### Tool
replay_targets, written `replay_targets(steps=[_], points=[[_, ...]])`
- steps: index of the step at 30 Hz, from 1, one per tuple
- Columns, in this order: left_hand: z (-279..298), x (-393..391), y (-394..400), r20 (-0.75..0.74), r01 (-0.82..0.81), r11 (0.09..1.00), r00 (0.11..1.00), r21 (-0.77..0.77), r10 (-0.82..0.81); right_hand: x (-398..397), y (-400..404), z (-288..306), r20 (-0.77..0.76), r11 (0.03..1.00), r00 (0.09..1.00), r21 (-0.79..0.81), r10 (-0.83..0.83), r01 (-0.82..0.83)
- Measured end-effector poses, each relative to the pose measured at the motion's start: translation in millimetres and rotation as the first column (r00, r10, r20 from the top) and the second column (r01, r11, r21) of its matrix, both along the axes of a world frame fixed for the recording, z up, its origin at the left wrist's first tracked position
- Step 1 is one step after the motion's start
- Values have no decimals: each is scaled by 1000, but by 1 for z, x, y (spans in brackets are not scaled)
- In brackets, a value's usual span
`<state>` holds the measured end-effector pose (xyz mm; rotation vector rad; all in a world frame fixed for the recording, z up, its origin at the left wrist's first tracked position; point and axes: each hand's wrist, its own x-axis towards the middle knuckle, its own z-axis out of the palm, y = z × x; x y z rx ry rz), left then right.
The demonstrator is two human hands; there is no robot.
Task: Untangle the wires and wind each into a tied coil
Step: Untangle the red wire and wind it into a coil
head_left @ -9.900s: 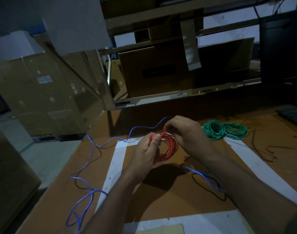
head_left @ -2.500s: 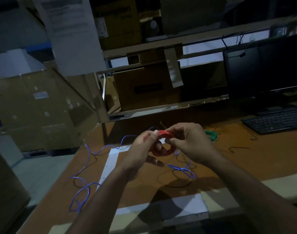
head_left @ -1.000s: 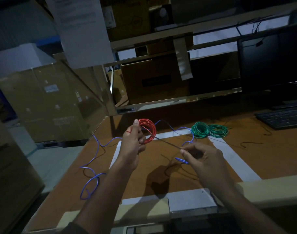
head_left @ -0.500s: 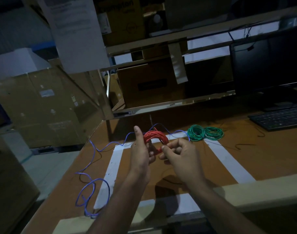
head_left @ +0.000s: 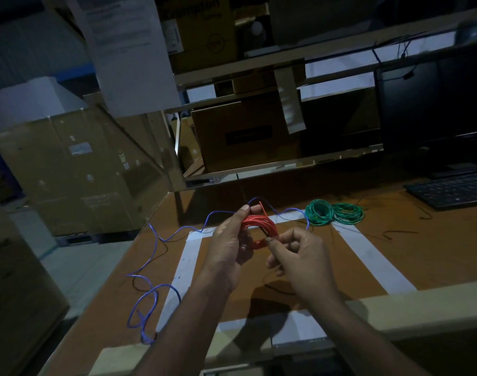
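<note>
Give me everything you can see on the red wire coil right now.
The red wire coil is a small bundle of many thin, glossy loops, like plastic-insulated wire. It is held up above the brown table, roughly upright. The left hand grips its left side, thumb at the top; the right hand pinches at its lower right edge. One red strand sticks up at the top. No finished tie shows.

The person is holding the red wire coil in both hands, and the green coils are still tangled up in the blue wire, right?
Not quite. In the head view the green coils lie neatly wound on the table, apart from the loose blue wire. Both hands do hold the red coil.
</note>
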<state>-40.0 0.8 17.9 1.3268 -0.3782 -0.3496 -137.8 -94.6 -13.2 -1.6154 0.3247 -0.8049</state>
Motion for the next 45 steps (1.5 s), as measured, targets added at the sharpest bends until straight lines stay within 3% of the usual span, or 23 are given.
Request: replay_targets(steps=[5,8,11,14,19,22,24,28,31,37,45], points=[[1,2,-6,-13,-84,995,996,-51,83,1,-2,2,12,993,998,100,55,-55],[-3,8,-8,-61,-178,981,983,-79,174,-1,-3,-1,9,989,999,-136,-50,51],[-8,13,-7,-88,-235,967,970,-95,227,-7,-4,-2,79,862,976,-459,-203,217],[-11,14,-5,-60,-247,964,969,-95,242,-10,-4,-3,199,792,958,-540,-208,284],[-11,11,-5,-2,-240,968,971,-77,241,-6,-12,0,242,833,951,-474,-190,287],[-10,12,-4,13,-242,968,970,-61,243,-3,-18,8,194,964,978,-232,-82,127],[-11,13,-5,8,-252,967,968,-49,252,-1,-21,15,202,1000,979,-10,11,-9],[-13,13,-6,14,-251,968,968,-24,252,7,-26,34,343,925,938,341,43,-167],[-12,6,-8,67,-217,975,973,-52,221,17,-26,45,405,832,913,491,47,-260],[-11,6,-7,98,-181,980,977,-87,189,33,-25,53,437,767,898,563,40,-308],[-10,12,-7,80,-151,985,984,-79,157,39,-31,38,310,918,948,353,67,-181]])
